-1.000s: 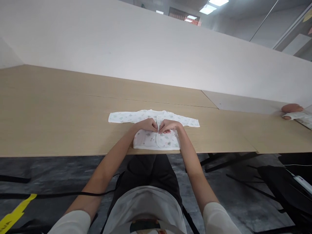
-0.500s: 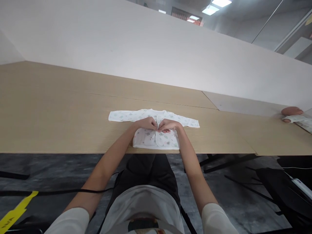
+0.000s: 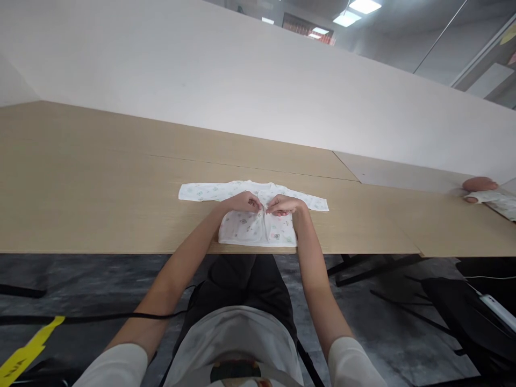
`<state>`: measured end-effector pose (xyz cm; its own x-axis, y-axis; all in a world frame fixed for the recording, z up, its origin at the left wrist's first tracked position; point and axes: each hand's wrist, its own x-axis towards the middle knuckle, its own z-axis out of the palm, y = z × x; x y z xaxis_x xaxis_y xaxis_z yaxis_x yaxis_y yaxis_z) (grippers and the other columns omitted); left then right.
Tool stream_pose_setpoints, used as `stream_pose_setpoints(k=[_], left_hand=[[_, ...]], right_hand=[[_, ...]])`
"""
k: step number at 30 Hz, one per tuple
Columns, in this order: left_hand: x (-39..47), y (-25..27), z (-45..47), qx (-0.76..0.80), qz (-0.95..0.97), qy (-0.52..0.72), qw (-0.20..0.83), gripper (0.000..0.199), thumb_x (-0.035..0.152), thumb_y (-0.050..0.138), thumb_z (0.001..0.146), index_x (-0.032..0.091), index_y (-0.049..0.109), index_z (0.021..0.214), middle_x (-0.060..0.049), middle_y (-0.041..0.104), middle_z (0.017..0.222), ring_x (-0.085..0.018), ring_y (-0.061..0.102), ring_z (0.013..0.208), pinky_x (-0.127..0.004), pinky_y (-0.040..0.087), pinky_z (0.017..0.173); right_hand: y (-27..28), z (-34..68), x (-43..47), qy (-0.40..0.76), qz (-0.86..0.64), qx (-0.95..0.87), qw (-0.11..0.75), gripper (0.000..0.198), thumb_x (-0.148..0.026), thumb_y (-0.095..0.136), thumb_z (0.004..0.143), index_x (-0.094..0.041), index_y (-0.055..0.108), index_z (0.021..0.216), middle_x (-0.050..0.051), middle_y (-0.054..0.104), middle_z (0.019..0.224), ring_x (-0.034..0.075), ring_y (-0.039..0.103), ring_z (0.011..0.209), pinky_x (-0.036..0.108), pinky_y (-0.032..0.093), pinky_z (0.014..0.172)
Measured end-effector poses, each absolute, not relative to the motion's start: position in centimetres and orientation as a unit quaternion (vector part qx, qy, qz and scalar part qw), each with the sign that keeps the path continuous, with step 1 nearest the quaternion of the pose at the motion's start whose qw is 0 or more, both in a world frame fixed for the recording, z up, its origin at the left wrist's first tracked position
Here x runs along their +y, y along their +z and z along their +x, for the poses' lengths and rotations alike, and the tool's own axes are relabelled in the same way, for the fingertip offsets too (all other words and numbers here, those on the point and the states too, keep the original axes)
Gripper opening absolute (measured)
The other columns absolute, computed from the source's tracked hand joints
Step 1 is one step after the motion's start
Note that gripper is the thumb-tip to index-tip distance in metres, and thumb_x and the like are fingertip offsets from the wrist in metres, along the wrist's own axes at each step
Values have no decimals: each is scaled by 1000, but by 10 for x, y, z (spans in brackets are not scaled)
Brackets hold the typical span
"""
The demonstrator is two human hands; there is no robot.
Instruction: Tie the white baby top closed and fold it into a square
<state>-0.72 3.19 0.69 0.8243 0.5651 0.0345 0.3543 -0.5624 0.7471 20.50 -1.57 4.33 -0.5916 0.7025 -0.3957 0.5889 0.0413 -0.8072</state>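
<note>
A small white baby shirt [image 3: 242,228] with a scattered print lies spread on the table near its front edge, sleeves stretched to both sides. At the middle of its front opening, my left hand [image 3: 246,201] pinches the fabric edge between thumb and fingers. Just beside it, my right hand [image 3: 283,205] is curled and pinches the other front edge. A narrow gap shows between the two sets of fingertips. The fingers hide whatever fastener may be there.
The wooden table [image 3: 100,204] runs along a white partition [image 3: 201,70]. At the far right lies a doll [image 3: 479,184] in white printed cloth. Below, a black chair [image 3: 459,317] carries a white power strip [image 3: 499,312]. A yellow tag [image 3: 28,349] hangs on a black cable at lower left.
My right hand has shifted slightly right, away from my left fingertips. The shirt's two front edges have parted a little, and the front overlap looks different.
</note>
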Motion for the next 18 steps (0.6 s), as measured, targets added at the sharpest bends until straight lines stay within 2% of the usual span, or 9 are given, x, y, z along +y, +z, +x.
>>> stream_pose_setpoints(k=[2,4,6,8,10,12,15,18], left_hand=[[32,6,-6,342,871,154,317,24,30,62,73,17,73,90,-4,69,86,-17,61,78,-24,45,70],[34,3,-5,419,868,170,206,23,28,58,77,17,73,91,-6,69,89,-20,61,83,-27,46,75],[37,0,-2,447,870,186,94,25,25,52,82,17,72,94,-8,68,95,-23,60,92,-32,45,84],[39,-6,2,439,877,192,28,29,23,46,86,17,71,99,-9,66,101,-25,57,100,-36,42,92],[41,-11,5,428,885,183,8,32,22,42,88,17,69,106,-10,65,104,-25,56,102,-37,42,94],[41,-15,8,427,889,166,2,33,21,42,88,16,67,109,-11,64,105,-25,56,102,-37,42,94],[44,-17,9,438,886,153,11,32,18,41,87,13,66,106,-12,63,106,-25,56,104,-36,43,94],[50,-9,8,454,873,165,71,34,17,39,87,15,64,110,-11,64,111,-23,57,107,-32,43,94]], right_hand=[[43,210,-15,523,-473,-706,66,40,-41,67,76,-16,49,51,-5,38,39,4,26,35,21,23,37],[38,211,-11,492,-527,-685,106,37,-44,66,77,-15,54,57,-5,40,40,5,29,36,22,25,38],[29,205,-5,416,-593,-669,167,37,-46,60,82,-14,57,62,-2,45,43,8,36,39,23,30,42],[18,194,2,297,-649,-662,229,36,-45,54,86,-15,59,67,2,54,52,12,48,49,23,37,50],[6,180,8,175,-686,-658,255,32,-44,53,87,-16,62,75,4,63,67,16,58,66,25,41,61],[-3,168,13,97,-709,-657,235,32,-48,53,87,-18,63,83,6,67,82,20,62,82,28,43,70],[-7,157,17,62,-728,-660,176,45,-57,42,90,-17,62,92,12,68,94,26,62,93,34,44,78],[-2,152,20,58,-731,-668,125,49,-57,38,91,-14,58,105,17,66,101,30,61,98,38,44,82]])
